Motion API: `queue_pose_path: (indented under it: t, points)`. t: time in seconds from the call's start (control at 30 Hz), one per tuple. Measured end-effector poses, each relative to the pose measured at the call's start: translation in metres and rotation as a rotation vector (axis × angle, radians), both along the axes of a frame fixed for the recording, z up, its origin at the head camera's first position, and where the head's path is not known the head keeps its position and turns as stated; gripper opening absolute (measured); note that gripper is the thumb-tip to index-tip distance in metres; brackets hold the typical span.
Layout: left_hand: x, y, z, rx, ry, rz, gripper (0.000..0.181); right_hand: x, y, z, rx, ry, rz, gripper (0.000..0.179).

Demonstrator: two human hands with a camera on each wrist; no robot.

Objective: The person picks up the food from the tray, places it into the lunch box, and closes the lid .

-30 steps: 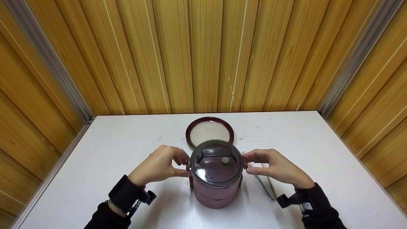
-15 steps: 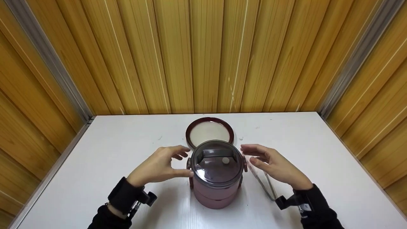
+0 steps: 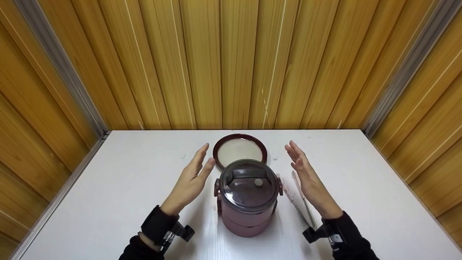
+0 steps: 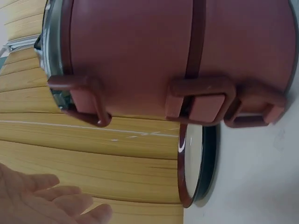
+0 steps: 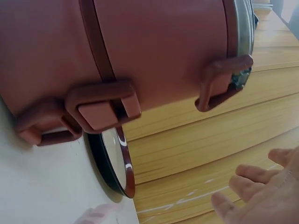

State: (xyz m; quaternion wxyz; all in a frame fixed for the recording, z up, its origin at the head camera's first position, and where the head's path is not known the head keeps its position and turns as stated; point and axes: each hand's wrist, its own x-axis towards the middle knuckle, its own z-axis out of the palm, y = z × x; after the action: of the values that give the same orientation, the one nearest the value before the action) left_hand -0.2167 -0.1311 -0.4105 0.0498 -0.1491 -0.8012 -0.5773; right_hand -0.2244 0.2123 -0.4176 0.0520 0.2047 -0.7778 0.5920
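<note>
A pink stacked lunch box (image 3: pixel 245 224) stands upright on the table, its see-through grey lid (image 3: pixel 234 195) in place with a carrying handle and a pale round button on top. Dark red clips (image 4: pixel 96 100) sit on both sides; whether the upper ones are fastened I cannot tell. To the left of the box, my left hand (image 3: pixel 189 184) is raised with straight fingers, touching nothing. My right hand (image 3: pixel 312 180) mirrors it on the other side, fingers extended, above a pair of tongs (image 3: pixel 299 210) lying beside the box.
Behind the lunch box lies a round plate (image 3: pixel 238 151) with a dark red rim, partly covered by the lid in the head view. The white table (image 3: pixel 108 202) ends against wood-patterned panels (image 3: pixel 231 65) at the back and sides.
A second ago both hands held the upper side clips. They have let go and moved outward and up, fingers straightened. The lunch box stays in place; more of the tongs shows.
</note>
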Motion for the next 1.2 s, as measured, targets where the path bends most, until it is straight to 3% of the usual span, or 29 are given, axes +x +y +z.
queue_pose_path:
  t: [0.17,0.37,0.7,0.9,1.2]
  points:
    - [-0.004,0.016,-0.010,0.124,-0.035,0.044,0.068,-0.001,-0.009,-0.001,-0.026,-0.028,-0.023,0.060]
    - [-0.006,0.035,-0.019,0.192,-0.039,0.073,0.066,-0.004,-0.021,-0.005,-0.043,-0.025,-0.032,0.060]
    - [-0.007,0.060,-0.025,0.229,-0.031,0.097,0.064,-0.006,-0.041,-0.010,-0.122,-0.069,-0.039,0.060]
    - [-0.007,0.064,-0.028,0.248,-0.029,0.118,0.063,-0.005,-0.050,-0.014,-0.134,-0.084,-0.040,0.059]
    - [-0.007,0.066,-0.032,0.271,-0.013,0.100,0.057,-0.004,-0.063,-0.019,-0.175,-0.079,-0.049,0.049]
